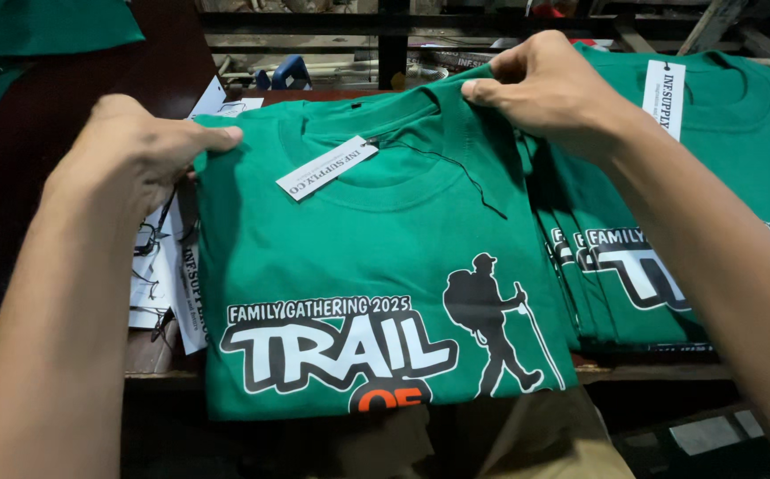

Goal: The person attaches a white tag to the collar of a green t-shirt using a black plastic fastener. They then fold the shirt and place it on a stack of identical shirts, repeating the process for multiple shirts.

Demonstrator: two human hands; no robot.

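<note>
— Green folded T-shirt (376, 293) lies centre frame; left hand (136, 155) pinches its shoulder at ten o'clock, right hand (549, 89) grips the other at one o'clock.

— Risks?

— The hang tag (325, 168) on its black string could snag, perhaps. Stacked shirts (668, 266) at three o'clock may get dragged askew.

Soft overhead light falls evenly on the folded green cotton shirt (376, 266), sharp and glare-free. The frame's top and lower corners sink into dim shadow; forearms stretch at the edges.
</note>
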